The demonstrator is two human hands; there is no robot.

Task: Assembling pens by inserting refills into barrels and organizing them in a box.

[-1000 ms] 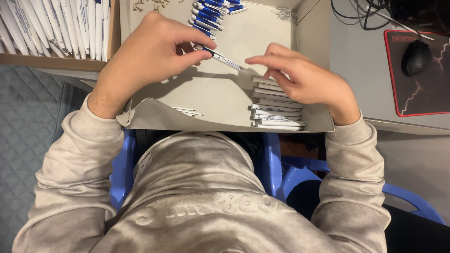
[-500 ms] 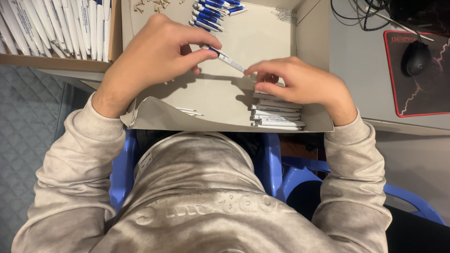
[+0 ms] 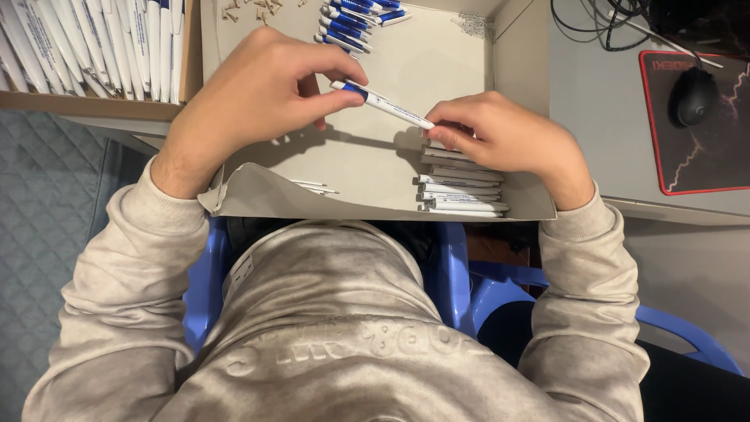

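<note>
At upper centre of the frame, the left hand [image 3: 262, 98] pinches the blue end of a white pen [image 3: 380, 104] while the right hand [image 3: 500, 137] grips its tip; both hover over a cardboard box [image 3: 375, 168]; a stack of pens [image 3: 461, 187] lies beneath the right hand.

Pen stack [image 3: 461, 187] in box [image 3: 437, 62] — mouse [image 3: 694, 95] right.

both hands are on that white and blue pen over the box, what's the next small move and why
Probably lower the pen onto the stack of white pens at the box's near right corner. The left hand pinches its blue end, the right hand its white tip, and it hangs just above that stack, nearly parallel to it.
</note>
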